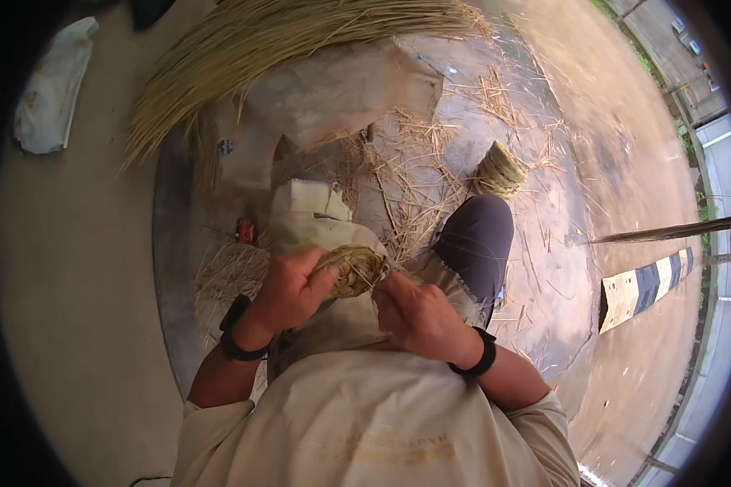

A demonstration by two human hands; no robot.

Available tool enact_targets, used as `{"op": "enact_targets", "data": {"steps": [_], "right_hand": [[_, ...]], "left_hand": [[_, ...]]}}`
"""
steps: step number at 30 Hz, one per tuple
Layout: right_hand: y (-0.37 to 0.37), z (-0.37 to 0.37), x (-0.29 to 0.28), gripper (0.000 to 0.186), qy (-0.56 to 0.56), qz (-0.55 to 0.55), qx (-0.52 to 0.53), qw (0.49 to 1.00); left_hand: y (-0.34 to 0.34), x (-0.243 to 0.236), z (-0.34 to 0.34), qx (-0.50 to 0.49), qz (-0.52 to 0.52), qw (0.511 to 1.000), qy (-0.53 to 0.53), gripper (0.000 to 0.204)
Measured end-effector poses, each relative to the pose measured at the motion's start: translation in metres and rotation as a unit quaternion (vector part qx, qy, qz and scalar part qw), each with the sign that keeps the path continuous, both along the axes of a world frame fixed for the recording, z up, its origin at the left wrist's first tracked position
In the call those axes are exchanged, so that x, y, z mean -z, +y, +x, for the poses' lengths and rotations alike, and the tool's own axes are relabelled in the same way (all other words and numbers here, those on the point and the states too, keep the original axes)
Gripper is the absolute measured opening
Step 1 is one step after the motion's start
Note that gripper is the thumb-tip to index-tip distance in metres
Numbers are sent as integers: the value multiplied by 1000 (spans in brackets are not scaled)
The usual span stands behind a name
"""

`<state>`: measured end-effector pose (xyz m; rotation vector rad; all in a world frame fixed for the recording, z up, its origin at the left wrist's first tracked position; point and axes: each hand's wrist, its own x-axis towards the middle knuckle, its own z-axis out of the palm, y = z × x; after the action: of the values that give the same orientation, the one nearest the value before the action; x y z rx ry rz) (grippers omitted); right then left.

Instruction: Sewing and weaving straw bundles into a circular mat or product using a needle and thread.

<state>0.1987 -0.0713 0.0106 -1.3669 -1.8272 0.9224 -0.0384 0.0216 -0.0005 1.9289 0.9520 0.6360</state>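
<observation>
I hold a small round woven straw piece [353, 272] above my lap, between my two hands. My left hand [292, 292] is at its left side: the thumb lies against the rim and the fingers curl in behind it, pinching the straw firmly. My right hand [418, 315] is at its right edge, fingers curled and pressed together, pinching a thin straw strand [371, 280] that runs off the weave; the fingertips themselves are partly hidden, so I cannot tell exactly how they meet. I wear a black band on each wrist, nearer my body than the woven piece.

Just beyond the woven piece, a pale cloth [325, 231] covers my leg, and my dark-clad knee [479, 239] rises to the right of it. Past that knee, farther to the right of the piece, a coiled straw cone [500, 172] stands on the ground. Loose straw scraps [398, 191] lie scattered beyond the piece and to both sides of it. A small red object [244, 231] sits to its left, too small to name. Far beyond the piece lies a long bundle of straw [300, 57], with a crumpled translucent sheet [341, 93] on its near side.
</observation>
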Motion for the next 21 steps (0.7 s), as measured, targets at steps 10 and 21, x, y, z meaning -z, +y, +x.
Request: {"op": "enact_targets", "data": {"steps": [10, 21], "right_hand": [[-3, -5, -6, 11, 14, -62, -2, 998], [10, -10, -23, 9, 109, -141, 32, 983]], "left_hand": [[-2, -12, 6, 6, 33, 999, 17, 23], [-17, -20, 27, -53, 189, 970, 140, 13]]}}
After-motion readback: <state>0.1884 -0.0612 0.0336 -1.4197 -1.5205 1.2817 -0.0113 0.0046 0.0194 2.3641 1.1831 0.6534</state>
